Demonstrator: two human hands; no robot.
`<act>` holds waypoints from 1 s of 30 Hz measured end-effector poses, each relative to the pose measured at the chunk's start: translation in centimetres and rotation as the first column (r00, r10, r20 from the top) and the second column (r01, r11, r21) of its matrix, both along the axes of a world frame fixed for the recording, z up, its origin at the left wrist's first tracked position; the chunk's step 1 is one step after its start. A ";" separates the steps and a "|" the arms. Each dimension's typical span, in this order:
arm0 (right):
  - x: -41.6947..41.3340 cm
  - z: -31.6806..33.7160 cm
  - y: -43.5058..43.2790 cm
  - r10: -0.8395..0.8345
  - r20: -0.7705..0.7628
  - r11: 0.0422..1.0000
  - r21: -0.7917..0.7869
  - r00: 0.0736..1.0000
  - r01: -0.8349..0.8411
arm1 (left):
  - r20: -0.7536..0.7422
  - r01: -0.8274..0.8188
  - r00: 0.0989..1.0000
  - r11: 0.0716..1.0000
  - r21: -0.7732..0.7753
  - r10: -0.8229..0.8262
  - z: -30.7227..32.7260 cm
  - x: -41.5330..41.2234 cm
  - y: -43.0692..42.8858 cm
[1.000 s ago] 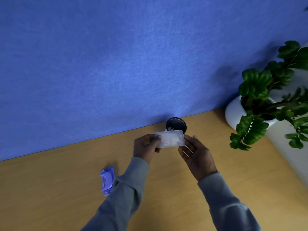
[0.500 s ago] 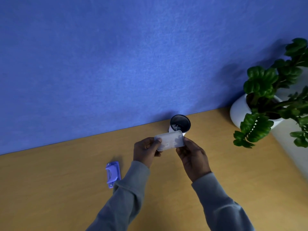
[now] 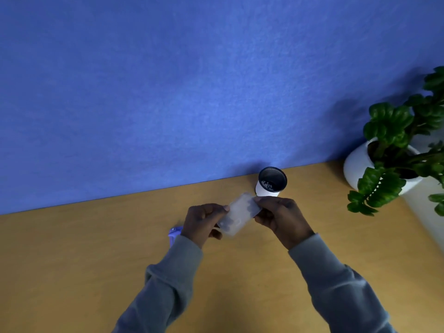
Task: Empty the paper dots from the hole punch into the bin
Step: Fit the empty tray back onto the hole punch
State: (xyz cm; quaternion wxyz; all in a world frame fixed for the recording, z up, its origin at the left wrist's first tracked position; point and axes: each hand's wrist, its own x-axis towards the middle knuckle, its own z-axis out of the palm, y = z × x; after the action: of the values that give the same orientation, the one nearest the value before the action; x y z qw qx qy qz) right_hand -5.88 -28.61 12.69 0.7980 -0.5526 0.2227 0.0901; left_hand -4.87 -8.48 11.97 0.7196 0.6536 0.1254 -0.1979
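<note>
Both hands hold a translucent white plastic tray (image 3: 236, 216), the hole punch's chad cover, above the wooden desk. My left hand (image 3: 204, 222) grips its lower left end, and my right hand (image 3: 280, 218) pinches its upper right end. The tray is tilted, its right end higher. Just beyond it stands a small white bin (image 3: 271, 182) with a dark inside and white paper dots at the bottom. The purple hole punch (image 3: 173, 234) lies on the desk, mostly hidden behind my left wrist.
A blue felt wall (image 3: 192, 92) rises at the back edge of the wooden desk (image 3: 72, 260). A leafy green plant in a white pot (image 3: 360, 162) stands at the right, near a white surface along the right edge.
The tray has come back from the bin's mouth toward me and rotated to a diagonal. My right hand now pinches its end. The view shifted, so the punch sits behind my left wrist.
</note>
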 end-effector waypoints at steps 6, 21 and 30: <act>-0.7 0.8 2.6 0.105 -0.060 0.987 0.127 0.993 -0.097 | 0.009 0.084 0.996 0.996 -0.004 -0.084 1.3 -3.0 2.5; -5.6 -0.7 10.0 0.309 0.000 0.721 0.652 0.951 -0.234 | -0.056 -0.196 0.980 0.973 -0.122 0.191 2.1 -10.0 3.6; -6.1 -1.0 11.5 0.323 0.000 0.683 0.692 0.946 -0.233 | -0.083 -0.223 0.974 0.966 -0.132 0.213 2.2 -11.2 4.4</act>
State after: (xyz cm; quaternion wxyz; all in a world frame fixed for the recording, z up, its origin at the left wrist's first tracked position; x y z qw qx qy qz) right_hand -12.03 -17.09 11.72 0.9064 -0.2407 0.1355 0.3195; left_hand -16.12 -4.11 14.16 0.7766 0.5765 0.2066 -0.1480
